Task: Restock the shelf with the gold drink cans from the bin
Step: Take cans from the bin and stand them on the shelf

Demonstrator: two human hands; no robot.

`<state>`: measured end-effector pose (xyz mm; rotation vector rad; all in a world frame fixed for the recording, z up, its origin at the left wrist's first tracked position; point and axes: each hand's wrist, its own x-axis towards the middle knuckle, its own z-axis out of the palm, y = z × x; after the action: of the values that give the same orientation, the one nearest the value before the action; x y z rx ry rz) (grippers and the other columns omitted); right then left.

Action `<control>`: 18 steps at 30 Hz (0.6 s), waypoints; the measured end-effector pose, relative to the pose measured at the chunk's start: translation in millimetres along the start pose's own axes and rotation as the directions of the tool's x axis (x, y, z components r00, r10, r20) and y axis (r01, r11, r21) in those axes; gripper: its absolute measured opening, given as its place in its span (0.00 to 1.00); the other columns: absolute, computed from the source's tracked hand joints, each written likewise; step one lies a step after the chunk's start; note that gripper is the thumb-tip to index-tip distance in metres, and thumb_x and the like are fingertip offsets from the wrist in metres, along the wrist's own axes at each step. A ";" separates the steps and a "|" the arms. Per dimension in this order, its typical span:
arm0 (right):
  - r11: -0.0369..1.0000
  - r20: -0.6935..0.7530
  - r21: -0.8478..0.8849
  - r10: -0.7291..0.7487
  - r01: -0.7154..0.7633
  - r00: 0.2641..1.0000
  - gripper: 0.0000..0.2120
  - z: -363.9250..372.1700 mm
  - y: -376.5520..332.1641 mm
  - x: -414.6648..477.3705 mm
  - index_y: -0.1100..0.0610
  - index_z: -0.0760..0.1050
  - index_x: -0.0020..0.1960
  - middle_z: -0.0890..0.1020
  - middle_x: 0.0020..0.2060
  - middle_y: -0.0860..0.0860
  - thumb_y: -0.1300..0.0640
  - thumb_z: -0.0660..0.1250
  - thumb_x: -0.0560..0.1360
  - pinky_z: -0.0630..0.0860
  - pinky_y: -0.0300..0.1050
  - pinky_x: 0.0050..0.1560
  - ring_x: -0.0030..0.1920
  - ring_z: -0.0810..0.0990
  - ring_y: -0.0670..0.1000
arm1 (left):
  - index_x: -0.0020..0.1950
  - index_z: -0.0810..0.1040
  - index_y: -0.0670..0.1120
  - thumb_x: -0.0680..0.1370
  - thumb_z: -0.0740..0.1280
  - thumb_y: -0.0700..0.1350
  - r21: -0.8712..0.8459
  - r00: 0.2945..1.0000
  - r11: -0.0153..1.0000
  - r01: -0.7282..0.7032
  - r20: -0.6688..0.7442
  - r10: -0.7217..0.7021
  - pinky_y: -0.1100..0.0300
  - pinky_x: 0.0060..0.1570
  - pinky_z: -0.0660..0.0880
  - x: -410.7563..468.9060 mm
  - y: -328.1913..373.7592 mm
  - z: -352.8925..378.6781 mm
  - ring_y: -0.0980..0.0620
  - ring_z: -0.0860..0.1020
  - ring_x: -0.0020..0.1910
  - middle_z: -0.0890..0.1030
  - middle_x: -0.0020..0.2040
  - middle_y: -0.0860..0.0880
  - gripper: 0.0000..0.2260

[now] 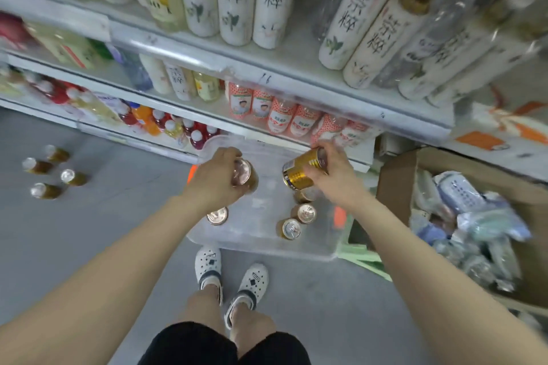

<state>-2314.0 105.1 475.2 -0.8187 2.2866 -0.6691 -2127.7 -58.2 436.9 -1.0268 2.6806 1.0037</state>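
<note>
Left can (245, 175) is gripped by left hand (218, 176), right can (301, 172) by right hand (330, 170); both held over bin (267, 247), presumably shelving two per trip

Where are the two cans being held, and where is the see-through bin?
Left can (243, 172): head view, on its round shiny end.
Right can (299, 176): head view, on its gold side.
Bin (261, 246): head view, on its clear near wall.
</note>
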 end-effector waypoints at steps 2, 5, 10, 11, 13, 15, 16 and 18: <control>0.999 0.004 -0.035 -0.041 0.041 0.999 0.23 -22.1 -20.5 -9.5 0.48 0.65 0.67 0.71 0.57 0.54 0.50 0.67 0.73 0.65 0.42 0.53 0.55 0.73 0.53 | 0.65 0.67 0.48 0.66 0.75 0.57 -0.025 0.999 1.000 -0.016 -0.042 0.015 0.57 0.46 0.68 -10.9 14.0 -32.4 0.46 0.75 0.55 0.73 0.60 0.49 0.33; 0.990 -0.025 -0.064 -0.124 0.122 0.992 0.26 -55.4 -54.2 -25.8 0.47 0.66 0.66 0.75 0.57 0.52 0.44 0.68 0.71 0.71 0.46 0.55 0.56 0.76 0.54 | 0.61 0.68 0.49 0.65 0.74 0.57 0.026 0.988 0.996 -0.091 -0.125 0.093 0.55 0.45 0.70 -26.7 30.5 -80.5 0.45 0.76 0.53 0.75 0.57 0.49 0.30; 0.911 -0.064 -0.308 -0.306 0.273 0.950 0.24 -108.9 -117.6 -47.7 0.44 0.70 0.61 0.80 0.54 0.49 0.34 0.68 0.69 0.74 0.47 0.52 0.53 0.78 0.53 | 0.65 0.68 0.50 0.72 0.69 0.59 0.146 0.932 0.965 -0.217 -0.263 0.249 0.53 0.52 0.71 -48.0 55.0 -161.7 0.46 0.75 0.58 0.76 0.61 0.49 0.26; 0.889 -0.064 -0.346 -0.343 0.301 0.937 0.25 -119.0 -133.1 -53.5 0.44 0.71 0.61 0.81 0.54 0.48 0.33 0.67 0.69 0.74 0.47 0.52 0.54 0.78 0.53 | 0.65 0.68 0.50 0.72 0.69 0.60 0.158 0.917 0.960 -0.231 -0.295 0.269 0.52 0.53 0.72 -52.0 60.9 -178.2 0.46 0.75 0.59 0.76 0.62 0.48 0.26; 0.864 -0.067 -0.368 -0.392 0.342 0.918 0.25 -137.4 -163.1 -62.9 0.45 0.72 0.62 0.80 0.56 0.48 0.34 0.67 0.70 0.74 0.47 0.54 0.55 0.78 0.52 | 0.67 0.68 0.50 0.73 0.68 0.60 0.169 0.886 0.954 -0.250 -0.359 0.295 0.53 0.54 0.71 -58.6 72.6 -211.5 0.46 0.75 0.59 0.76 0.63 0.48 0.28; 0.863 -0.076 -0.351 -0.414 0.364 0.907 0.26 -154.7 -193.1 -71.8 0.45 0.72 0.64 0.79 0.59 0.47 0.34 0.67 0.71 0.73 0.46 0.54 0.56 0.77 0.50 | 0.68 0.68 0.49 0.73 0.68 0.60 0.180 0.846 0.945 -0.272 -0.423 0.324 0.57 0.51 0.68 -64.4 83.8 -245.4 0.49 0.75 0.56 0.75 0.64 0.48 0.28; 0.861 -0.083 -0.345 -0.425 0.375 0.901 0.27 -162.4 -207.3 -74.1 0.45 0.72 0.65 0.78 0.60 0.46 0.34 0.67 0.71 0.72 0.44 0.54 0.56 0.76 0.48 | 0.68 0.68 0.49 0.73 0.68 0.60 0.185 0.824 0.941 -0.284 -0.455 0.338 0.59 0.50 0.67 -66.3 88.6 -262.0 0.50 0.74 0.55 0.75 0.64 0.48 0.28; 0.859 -0.102 -0.328 -0.446 0.393 0.889 0.27 -176.0 -234.2 -75.1 0.43 0.71 0.66 0.76 0.58 0.44 0.34 0.67 0.71 0.70 0.40 0.50 0.54 0.75 0.46 | 0.68 0.68 0.48 0.73 0.68 0.60 0.170 0.789 0.937 -0.305 -0.506 0.349 0.58 0.52 0.68 -67.6 95.5 -294.2 0.50 0.74 0.57 0.75 0.64 0.48 0.28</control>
<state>-2299.1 41.0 770.5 -1.4934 2.4208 -0.6038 -2096.4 -148.0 738.9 -0.9510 3.4214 0.7181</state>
